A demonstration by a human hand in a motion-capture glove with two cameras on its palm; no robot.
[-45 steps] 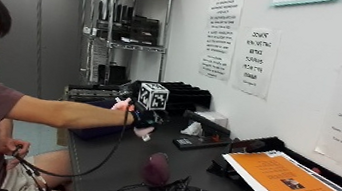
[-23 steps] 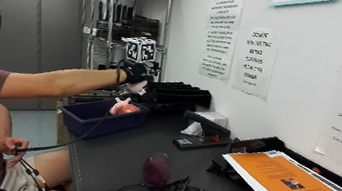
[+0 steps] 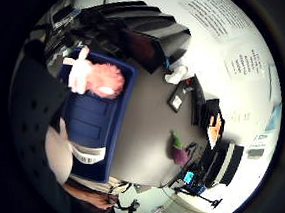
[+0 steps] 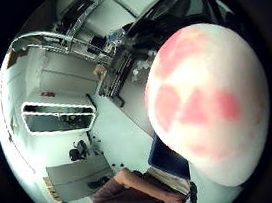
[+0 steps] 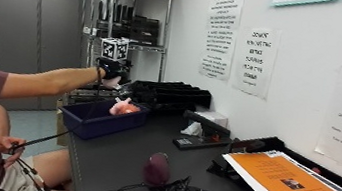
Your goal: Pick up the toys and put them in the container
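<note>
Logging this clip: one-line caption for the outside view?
Gloved right hand above blue bin holding pink toy; purple toy remains on table.

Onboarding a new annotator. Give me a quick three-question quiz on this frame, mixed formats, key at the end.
1. True or false: the pink plush toy is already inside the blue bin.
2. Multiple choice: where is the purple eggplant toy? A) in the bin B) on the dark table, near the cables C) on the orange papers
3. Fill in: the gloved right hand is above the ____.

Key
1. True. It sits at the bin's far end, seen in the outside view and the little finger side view.
2. B
3. Bin. Whether its fingers are straight or curled cannot be told.
</note>
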